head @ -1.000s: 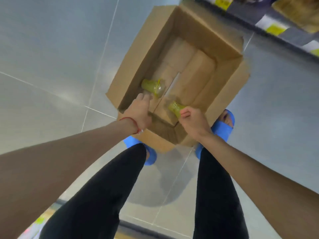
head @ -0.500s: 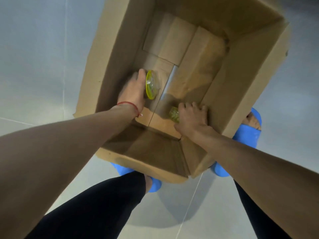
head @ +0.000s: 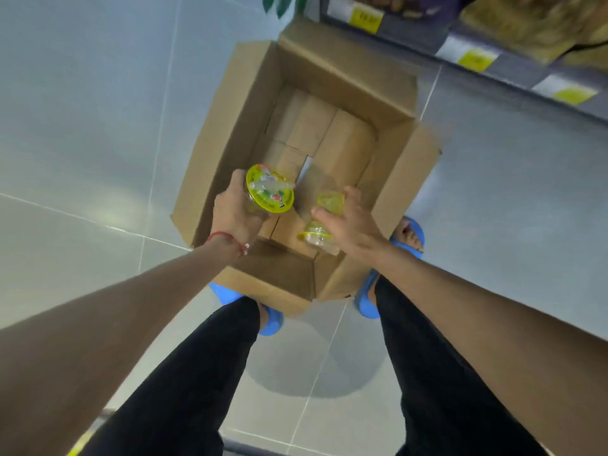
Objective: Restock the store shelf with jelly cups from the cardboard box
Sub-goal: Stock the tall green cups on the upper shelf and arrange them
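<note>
Two cups: lifted above the box (head: 227,153), one in each hand.
Left hand (head: 230,212): fingers curled round the left cup (head: 269,192), yellow lid tipped upward.
Right hand (head: 358,228): fingers spread but gripping the right cup (head: 330,203), which lies slanted with its lid end toward the wrist.
Shelf (head: 493,60): beyond the fingers, past the box's far wall; the right hand looks nearer.
</note>
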`<move>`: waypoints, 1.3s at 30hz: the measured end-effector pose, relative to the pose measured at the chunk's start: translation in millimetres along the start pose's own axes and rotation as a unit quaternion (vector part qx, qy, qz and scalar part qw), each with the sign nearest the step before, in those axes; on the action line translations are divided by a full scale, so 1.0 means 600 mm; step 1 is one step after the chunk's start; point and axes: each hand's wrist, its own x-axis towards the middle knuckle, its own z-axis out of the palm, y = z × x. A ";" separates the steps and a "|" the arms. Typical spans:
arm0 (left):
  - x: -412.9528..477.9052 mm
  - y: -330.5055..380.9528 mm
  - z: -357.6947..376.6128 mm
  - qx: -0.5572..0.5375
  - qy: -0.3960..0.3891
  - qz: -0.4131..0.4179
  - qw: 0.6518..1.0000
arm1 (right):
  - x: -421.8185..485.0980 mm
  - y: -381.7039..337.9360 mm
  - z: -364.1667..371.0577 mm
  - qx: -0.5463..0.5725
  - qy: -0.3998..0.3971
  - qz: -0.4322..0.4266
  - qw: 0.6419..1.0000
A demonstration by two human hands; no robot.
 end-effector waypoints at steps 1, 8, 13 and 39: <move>-0.028 0.029 -0.013 -0.019 0.006 0.011 1.000 | -0.023 -0.009 -0.022 0.044 -0.004 0.002 0.999; -0.181 0.217 -0.057 -0.209 0.032 0.001 0.977 | -0.180 -0.067 -0.157 0.245 -0.040 0.065 0.966; -0.250 0.334 -0.084 -0.284 0.016 0.026 0.958 | -0.309 -0.084 -0.253 0.315 -0.100 0.076 0.941; -0.606 0.592 -0.215 -0.218 0.050 0.184 0.957 | -0.819 0.029 -0.433 0.517 -0.111 -0.169 0.832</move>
